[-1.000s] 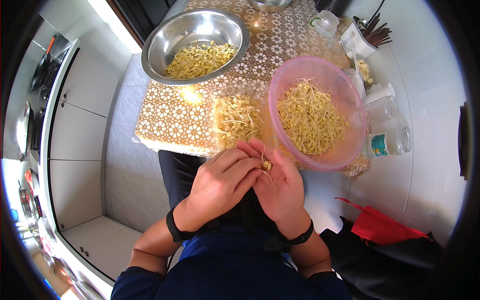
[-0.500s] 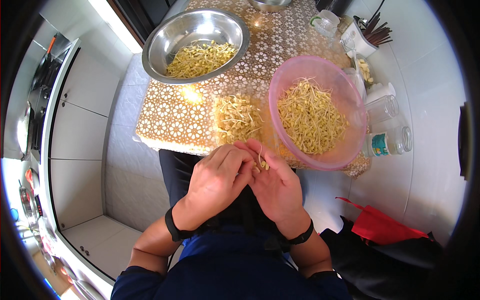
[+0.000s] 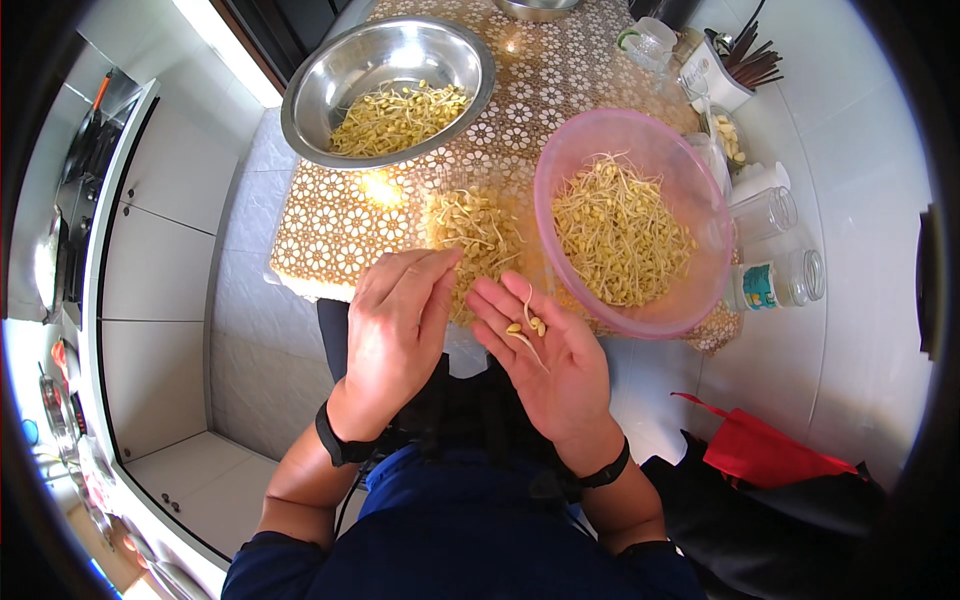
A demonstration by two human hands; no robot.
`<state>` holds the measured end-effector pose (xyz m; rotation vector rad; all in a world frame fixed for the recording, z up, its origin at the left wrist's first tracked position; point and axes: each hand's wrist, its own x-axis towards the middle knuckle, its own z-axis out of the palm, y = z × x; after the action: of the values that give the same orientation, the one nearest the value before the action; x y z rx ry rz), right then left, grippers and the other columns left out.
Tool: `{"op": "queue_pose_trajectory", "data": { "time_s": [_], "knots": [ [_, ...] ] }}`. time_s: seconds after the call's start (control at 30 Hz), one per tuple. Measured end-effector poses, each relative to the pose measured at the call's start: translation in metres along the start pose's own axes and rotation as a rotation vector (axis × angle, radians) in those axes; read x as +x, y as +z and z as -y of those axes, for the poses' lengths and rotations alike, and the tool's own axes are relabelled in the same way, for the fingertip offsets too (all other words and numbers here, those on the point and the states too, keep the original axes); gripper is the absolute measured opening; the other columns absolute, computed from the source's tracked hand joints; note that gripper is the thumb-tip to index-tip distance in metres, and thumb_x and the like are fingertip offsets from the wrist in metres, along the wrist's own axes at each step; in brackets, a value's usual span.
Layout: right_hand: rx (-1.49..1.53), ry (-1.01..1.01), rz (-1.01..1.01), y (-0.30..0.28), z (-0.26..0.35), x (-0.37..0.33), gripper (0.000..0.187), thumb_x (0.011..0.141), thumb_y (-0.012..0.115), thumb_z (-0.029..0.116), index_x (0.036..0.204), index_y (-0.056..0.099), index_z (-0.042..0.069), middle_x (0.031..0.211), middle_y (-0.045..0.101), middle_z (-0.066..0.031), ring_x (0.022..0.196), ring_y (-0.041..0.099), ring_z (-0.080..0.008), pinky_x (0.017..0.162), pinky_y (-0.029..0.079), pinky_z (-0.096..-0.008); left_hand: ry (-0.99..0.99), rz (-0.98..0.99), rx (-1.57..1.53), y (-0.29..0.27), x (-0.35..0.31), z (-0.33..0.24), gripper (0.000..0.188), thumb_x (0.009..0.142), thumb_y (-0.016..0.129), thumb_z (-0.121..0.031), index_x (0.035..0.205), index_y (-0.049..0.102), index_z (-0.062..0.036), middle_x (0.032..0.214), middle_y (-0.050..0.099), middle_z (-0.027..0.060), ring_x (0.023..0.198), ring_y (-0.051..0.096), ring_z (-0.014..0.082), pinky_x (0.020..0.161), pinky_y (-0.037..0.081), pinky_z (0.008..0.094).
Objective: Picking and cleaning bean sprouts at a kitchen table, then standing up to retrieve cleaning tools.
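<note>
My right hand lies palm up, fingers stretched out and thumb well away from them, with a few loose bean sprouts resting across the fingers and upper palm; nothing is gripped there. My left hand is beside it, its fingers bunched close and the thumb near their tips, though I cannot tell whether the tips meet or pinch anything. More sprouts fill the pink basin to my right, others lie in the steel bowl at the far left, and a smaller pale heap sits between them, just past my fingertips. I judge each sprout to weigh almost nothing, so an open palm carries several easily, but a tilt could let them slide off. The thin, curved stems look crisp and likely to snap if bent hard; the yellow heads look firmer and rounder, probably smooth enough to roll from a careless pinch. The best hold, I think, is a light one with thumb and forefinger on the stem just below the head, since a hard squeeze could bruise it and the tail end offers little to grip.
</note>
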<state>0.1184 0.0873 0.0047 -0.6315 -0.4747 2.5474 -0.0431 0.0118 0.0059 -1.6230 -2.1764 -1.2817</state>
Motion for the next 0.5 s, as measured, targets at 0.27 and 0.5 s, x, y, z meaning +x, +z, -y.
{"op": "queue_pose_trajectory", "data": {
  "time_s": [0.27, 0.5],
  "knots": [
    [-0.009, 0.016, -0.024, -0.003, -0.004, 0.0, 0.045, 0.103, 0.044, 0.027, 0.138, 0.046, 0.0, 0.132, 0.054, -0.0094, 0.125, 0.05, -0.0202, 0.108, 0.037, -0.0387, 0.07, 0.18, -0.189, 0.004, -0.001, -0.02, 0.028, 0.079, 0.072, -0.001, 0.107, 0.07, -0.0033, 0.092, 0.064, 0.0102, 0.083, 0.063, 0.0269, 0.075, 0.051, 0.0355],
    [-0.002, 0.059, 0.04, -0.016, -0.005, -0.001, 0.037, 0.101, 0.045, 0.019, 0.133, 0.051, 0.001, 0.13, 0.055, -0.0058, 0.122, 0.051, -0.0161, 0.106, 0.039, -0.035, 0.147, 0.322, -0.126, 0.005, 0.005, -0.023, 0.025, 0.079, 0.072, -0.001, 0.103, 0.071, -0.004, 0.091, 0.06, 0.0086, 0.081, 0.062, 0.0257, 0.072, 0.05, 0.0354]
  ]
}}
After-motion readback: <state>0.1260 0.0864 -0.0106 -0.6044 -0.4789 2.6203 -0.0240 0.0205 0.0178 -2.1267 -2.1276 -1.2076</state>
